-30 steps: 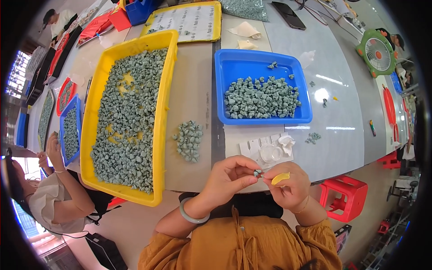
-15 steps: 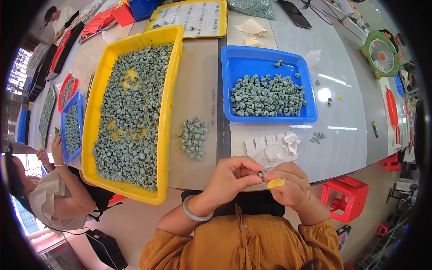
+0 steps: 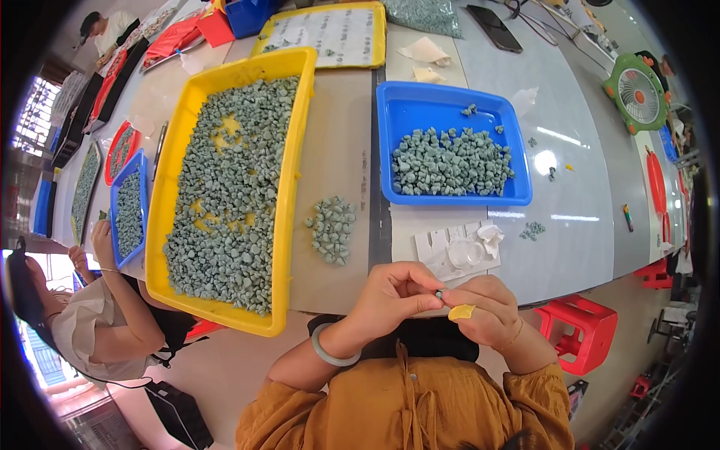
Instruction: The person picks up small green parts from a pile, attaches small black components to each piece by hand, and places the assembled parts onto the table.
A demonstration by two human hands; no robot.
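Note:
Close to the table's near edge, my two hands meet fingertip to fingertip. My left hand [image 3: 397, 294] pinches a tiny grey-green piece [image 3: 439, 294] between thumb and forefinger. Curled up against that piece is my right hand [image 3: 486, 307]; what its fingertips hold, if anything, is hidden. A yellow scrap [image 3: 461, 312] shows at its thumb side, and I cannot tell whether it is worn or held. Just beyond my hands lies a white slotted holder [image 3: 435, 244] with a clear round dish [image 3: 463, 255] and crumpled white paper [image 3: 491, 236].
A blue tray [image 3: 454, 199] of grey-green pieces stands ahead. To its left are a loose pile [image 3: 331, 229] and a large yellow tray [image 3: 283, 247] of similar pieces. A phone [image 3: 495, 28] and green fan [image 3: 636, 91] lie farther right. Another person [image 3: 97, 315] works at left.
The whole view has shifted slightly, with the table things a little farther right. Both hands keep almost the same pose around the small piece.

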